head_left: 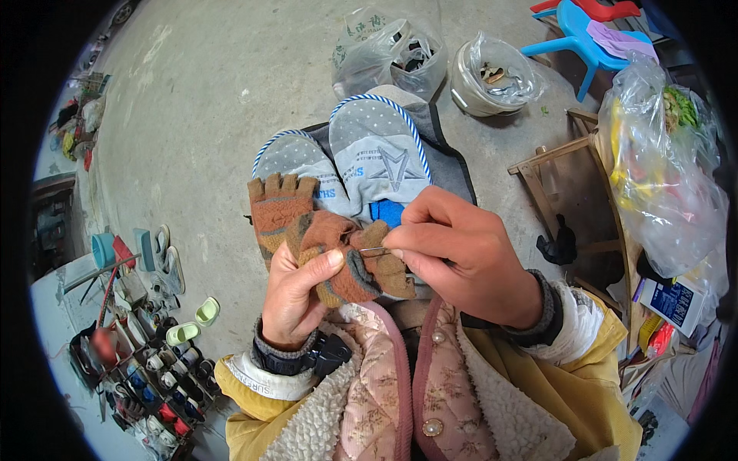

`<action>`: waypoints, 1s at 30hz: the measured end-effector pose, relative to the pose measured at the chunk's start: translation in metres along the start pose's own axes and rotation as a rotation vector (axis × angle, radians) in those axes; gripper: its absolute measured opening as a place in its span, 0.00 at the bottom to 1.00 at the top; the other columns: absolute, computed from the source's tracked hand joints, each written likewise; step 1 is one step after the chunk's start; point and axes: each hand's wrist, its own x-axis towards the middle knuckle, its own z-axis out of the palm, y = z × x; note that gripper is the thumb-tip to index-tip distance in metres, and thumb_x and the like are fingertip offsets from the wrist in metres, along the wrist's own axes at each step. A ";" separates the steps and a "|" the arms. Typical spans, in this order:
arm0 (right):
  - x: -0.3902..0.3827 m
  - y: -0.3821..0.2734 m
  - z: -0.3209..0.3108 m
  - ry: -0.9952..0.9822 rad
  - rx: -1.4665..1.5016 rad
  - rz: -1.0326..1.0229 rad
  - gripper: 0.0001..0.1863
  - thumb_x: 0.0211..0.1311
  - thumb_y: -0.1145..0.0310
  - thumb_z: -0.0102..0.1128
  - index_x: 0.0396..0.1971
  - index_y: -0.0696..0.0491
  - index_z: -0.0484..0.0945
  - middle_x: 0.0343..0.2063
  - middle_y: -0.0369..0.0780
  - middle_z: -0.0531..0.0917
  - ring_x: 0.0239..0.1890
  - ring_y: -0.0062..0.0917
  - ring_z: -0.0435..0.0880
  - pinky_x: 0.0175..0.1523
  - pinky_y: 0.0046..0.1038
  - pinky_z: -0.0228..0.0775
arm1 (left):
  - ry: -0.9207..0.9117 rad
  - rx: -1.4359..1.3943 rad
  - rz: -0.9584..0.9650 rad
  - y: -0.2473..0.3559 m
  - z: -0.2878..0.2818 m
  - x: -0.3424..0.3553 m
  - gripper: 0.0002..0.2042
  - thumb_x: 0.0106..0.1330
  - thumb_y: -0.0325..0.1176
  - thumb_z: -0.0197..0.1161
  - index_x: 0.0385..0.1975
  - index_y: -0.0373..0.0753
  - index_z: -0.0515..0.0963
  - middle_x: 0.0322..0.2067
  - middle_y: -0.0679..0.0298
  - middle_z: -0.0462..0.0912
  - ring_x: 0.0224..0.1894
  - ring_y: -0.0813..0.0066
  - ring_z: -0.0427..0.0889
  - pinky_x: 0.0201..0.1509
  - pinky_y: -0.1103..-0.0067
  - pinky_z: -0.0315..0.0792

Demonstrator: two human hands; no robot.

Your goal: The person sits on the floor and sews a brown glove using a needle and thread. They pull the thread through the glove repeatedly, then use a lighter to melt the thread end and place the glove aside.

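My left hand (300,292) grips a brown and rust knitted fingerless glove (327,238) with grey stripes, its thumb pressing on the fabric. My right hand (461,253) pinches a thin metal needle (370,250) at the glove, with thumb and forefinger together. A second fingerless glove (277,203) lies just behind, partly under the held one. Beyond them are two grey dotted slipper-shaped pieces (377,134) with striped blue-white edging, resting on dark grey fabric (450,173), with some blue material (388,211) between them and my right hand.
Beyond stand a plastic bag (384,65), a lined bucket (484,88) and a blue plastic chair (576,38). To the right are a wooden frame (538,157) and large clear bags (646,169). Lower left holds a shoe rack (165,384), loose green clogs (184,333) and a basin (104,250).
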 end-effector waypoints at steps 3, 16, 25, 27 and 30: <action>-0.001 0.000 0.000 -0.003 0.003 0.002 0.11 0.45 0.86 0.61 0.30 0.58 0.79 0.26 0.39 0.74 0.26 0.27 0.75 0.30 0.24 0.66 | -0.007 -0.004 0.002 0.000 0.001 0.000 0.16 0.61 0.25 0.62 0.49 0.31 0.71 0.45 0.56 0.79 0.47 0.68 0.80 0.52 0.70 0.76; 0.001 0.011 -0.001 -0.115 0.325 0.144 0.06 0.53 0.82 0.60 0.31 0.59 0.81 0.28 0.38 0.77 0.30 0.23 0.75 0.36 0.22 0.66 | -0.023 0.058 -0.031 -0.003 -0.010 -0.001 0.26 0.58 0.27 0.63 0.56 0.31 0.64 0.48 0.56 0.76 0.49 0.65 0.79 0.55 0.68 0.74; 0.001 0.012 0.001 -0.090 0.252 0.121 0.05 0.52 0.82 0.60 0.30 0.59 0.80 0.28 0.38 0.77 0.30 0.23 0.76 0.36 0.22 0.66 | 0.022 0.011 0.012 -0.004 -0.003 -0.001 0.17 0.58 0.23 0.64 0.48 0.32 0.71 0.43 0.57 0.80 0.44 0.70 0.81 0.51 0.72 0.75; 0.001 0.012 0.001 -0.079 0.239 0.115 0.05 0.52 0.82 0.61 0.30 0.60 0.80 0.28 0.38 0.77 0.30 0.23 0.76 0.35 0.22 0.67 | 0.021 0.014 0.011 -0.003 -0.002 -0.001 0.17 0.58 0.23 0.64 0.48 0.32 0.72 0.43 0.57 0.80 0.44 0.70 0.81 0.51 0.72 0.75; 0.000 0.012 0.002 -0.068 0.222 0.109 0.05 0.52 0.82 0.61 0.30 0.60 0.80 0.28 0.38 0.78 0.29 0.23 0.76 0.35 0.22 0.67 | -0.004 0.036 -0.005 -0.003 -0.005 0.000 0.21 0.59 0.25 0.64 0.52 0.32 0.67 0.46 0.56 0.78 0.47 0.67 0.80 0.53 0.70 0.75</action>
